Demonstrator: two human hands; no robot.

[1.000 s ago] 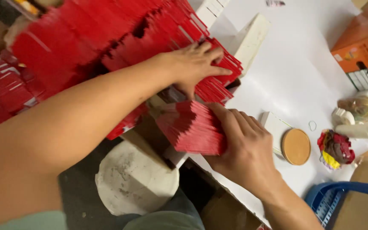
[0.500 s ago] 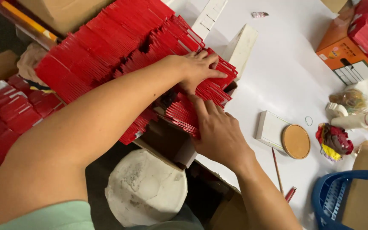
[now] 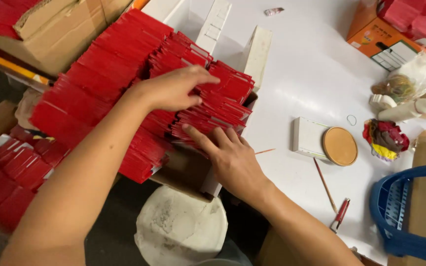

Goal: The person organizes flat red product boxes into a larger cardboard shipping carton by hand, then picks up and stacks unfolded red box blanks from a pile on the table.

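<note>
A: Head view, entry one. Your left hand (image 3: 173, 88) lies across the top of the red card stacks (image 3: 124, 83), fingers (image 3: 200, 76) curled loosely over the upper edges of one bundle, pressing on it rather than clenched around it.

B: And your right hand (image 3: 232, 160)?

A: Flat against the near face of the same bundle, fingers (image 3: 198, 135) spread and straight, touching the card edges from below. Nothing is enclosed in that hand; it is released and only pushing.

B: Where do the stacks sit?

A: They fan out in rows from an opened cardboard box (image 3: 193, 170) at the left edge of the white tabletop (image 3: 301, 88), overhanging it. More red cards (image 3: 11, 172) lie lower left, apart from the main rows.

B: Surroundings?

A: A white block (image 3: 309, 137) with a round cork disc (image 3: 339, 146) leaning on it sits right of your right hand, well apart. A thin stick (image 3: 324, 184) and a red pen (image 3: 340, 214) lie nearer the tabletop's near edge. A blue basket (image 3: 395, 216) is at the far right, an orange box (image 3: 380, 42) at the upper right, a white bucket (image 3: 181, 229) below the tabletop.
</note>
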